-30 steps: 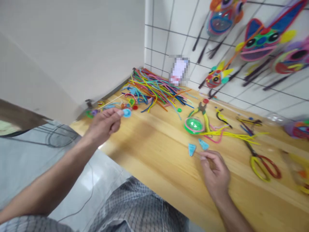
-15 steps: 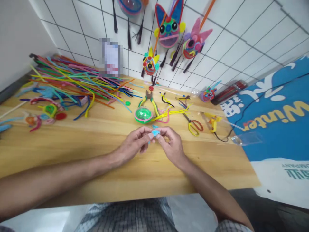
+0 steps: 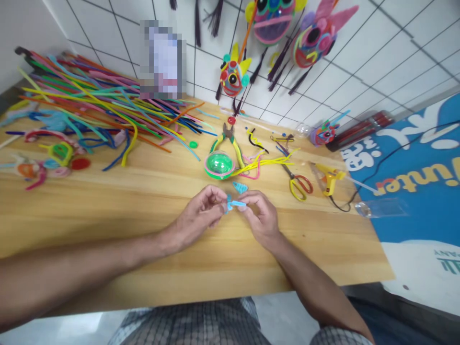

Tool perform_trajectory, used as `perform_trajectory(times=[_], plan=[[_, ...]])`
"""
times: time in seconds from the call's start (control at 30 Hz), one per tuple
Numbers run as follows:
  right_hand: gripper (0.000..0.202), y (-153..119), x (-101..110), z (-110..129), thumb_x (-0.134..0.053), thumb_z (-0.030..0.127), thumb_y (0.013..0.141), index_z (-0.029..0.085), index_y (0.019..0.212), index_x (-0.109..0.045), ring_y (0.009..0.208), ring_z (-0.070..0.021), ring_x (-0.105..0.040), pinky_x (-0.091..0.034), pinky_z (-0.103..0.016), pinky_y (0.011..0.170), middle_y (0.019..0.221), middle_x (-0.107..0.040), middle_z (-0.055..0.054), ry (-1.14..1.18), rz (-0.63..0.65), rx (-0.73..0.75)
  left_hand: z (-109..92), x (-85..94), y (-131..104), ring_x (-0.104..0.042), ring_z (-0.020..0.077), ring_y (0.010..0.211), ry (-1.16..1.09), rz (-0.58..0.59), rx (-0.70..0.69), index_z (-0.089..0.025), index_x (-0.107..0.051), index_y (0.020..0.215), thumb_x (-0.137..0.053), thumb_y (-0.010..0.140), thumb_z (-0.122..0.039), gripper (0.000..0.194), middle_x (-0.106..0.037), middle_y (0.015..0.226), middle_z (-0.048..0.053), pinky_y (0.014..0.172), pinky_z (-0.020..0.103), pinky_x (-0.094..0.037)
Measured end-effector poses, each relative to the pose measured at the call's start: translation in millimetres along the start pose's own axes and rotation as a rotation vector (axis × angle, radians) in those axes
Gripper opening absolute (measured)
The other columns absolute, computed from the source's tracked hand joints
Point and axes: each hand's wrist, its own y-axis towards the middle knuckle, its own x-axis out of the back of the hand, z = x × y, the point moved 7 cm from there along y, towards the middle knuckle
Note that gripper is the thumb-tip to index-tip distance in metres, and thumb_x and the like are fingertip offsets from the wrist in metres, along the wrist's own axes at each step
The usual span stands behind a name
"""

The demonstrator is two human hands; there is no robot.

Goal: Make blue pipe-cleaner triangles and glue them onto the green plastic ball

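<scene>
Left hand (image 3: 201,208) has swung in from the far left of the table (image 3: 223,268) over the last second, and now meets the right hand (image 3: 261,215) near the middle; of two blue triangles that lay there, only one ribbed blue triangle (image 3: 240,187) remains, just beyond the right fingertips. Each hand is pinched narrow: the left on a small blue piece (image 3: 229,205), too edge-on to make out its shape, the right on a slim blue strip (image 3: 238,204), perhaps another triangle seen side-on. Their ends seem to meet between the fingertips, though I can't tell whether they are joined. As I judge it, the step is setting one piece against the other, and it wants a light pinch near the edges, the left held as a steady rest while the right makes the small adjustments; squeezing hard could bend the ribbed stems. Just past the spare triangle sit a green dome with a pink rim (image 3: 220,164), yellow-handled pliers (image 3: 228,132) and loose yellow stems (image 3: 273,164), crowding any forward reach. Scissors (image 3: 293,177) and a yellow glue gun (image 3: 331,181) lie off to the right, out of the hands' way.
</scene>
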Motion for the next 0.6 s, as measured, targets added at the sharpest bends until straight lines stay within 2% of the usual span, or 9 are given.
perform_trajectory(times=[0.1, 0.2, 0.3, 0.4, 0.5, 0.6], plan=[[0.006, -5, 3, -16, -0.062, 0.032, 0.097, 0.026, 0.098, -0.063, 0.098, -0.0200, -0.071, -0.056, -0.041, 0.092, 0.105, -0.075, -0.005, 0.079, -0.027, -0.113, 3, -3.8, 2, -0.043, 0.0055, 0.047, -0.066, 0.036, 0.066, -0.019, -0.057, 0.092, -0.066, 0.090, -0.040, 0.023, -0.055, 0.066, -0.007, 0.045, 0.019, -0.034], [0.006, -9, 5, -22, -0.061, 0.031, 0.096, 0.025, 0.097, -0.061, 0.095, -0.0194, -0.073, -0.058, -0.037, 0.087, 0.104, -0.075, -0.005, 0.101, -0.076, -0.162, 7, -7.5, 2, -0.042, 0.0056, 0.045, -0.050, 0.061, 0.111, -0.019, -0.057, 0.092, -0.069, 0.088, -0.041, 0.025, -0.054, 0.065, -0.007, 0.044, 0.020, -0.032], [0.003, -9, 2, -10, -0.062, 0.023, 0.092, 0.026, 0.095, -0.061, 0.091, -0.0192, -0.074, -0.059, -0.035, 0.083, 0.099, -0.077, -0.004, 0.006, -0.062, -0.079, 6, -10.8, 0, -0.044, 0.0061, 0.050, 0.041, 0.088, 0.093, -0.019, -0.058, 0.098, -0.078, 0.080, -0.039, 0.033, -0.054, 0.067, -0.008, 0.047, 0.019, -0.035], [0.010, -10, -4, 7, -0.063, 0.018, 0.090, 0.026, 0.096, -0.061, 0.089, -0.0187, -0.075, -0.060, -0.034, 0.079, 0.100, -0.077, -0.004, -0.067, -0.018, 0.050, 2, -9.8, 0, -0.041, 0.0050, 0.052, 0.111, 0.071, 0.040, -0.018, -0.057, 0.085, -0.083, 0.075, -0.039, 0.035, -0.055, 0.070, -0.007, 0.048, 0.019, -0.034], [0.012, -12, -6, 13, -0.062, 0.016, 0.091, 0.025, 0.099, -0.061, 0.090, -0.0182, -0.075, -0.060, -0.034, 0.080, 0.100, -0.077, -0.004, -0.068, -0.019, 0.106, -1, -6.0, 2, -0.039, 0.0049, 0.051, 0.166, 0.046, 0.001, -0.016, -0.058, 0.079, -0.079, 0.079, -0.044, 0.034, -0.052, 0.065, -0.007, 0.046, 0.018, -0.031], [0.013, -11, 0, 11, -0.062, 0.015, 0.093, 0.026, 0.101, -0.061, 0.095, -0.0185, -0.074, -0.060, -0.035, 0.084, 0.102, -0.076, -0.004, -0.047, -0.074, 0.117, 0, -4.0, 3, -0.042, 0.0058, 0.048, 0.198, 0.062, 0.020, -0.015, -0.063, 0.087, -0.072, 0.084, -0.049, 0.035, -0.057, 0.068, -0.004, 0.043, 0.019, -0.032]])
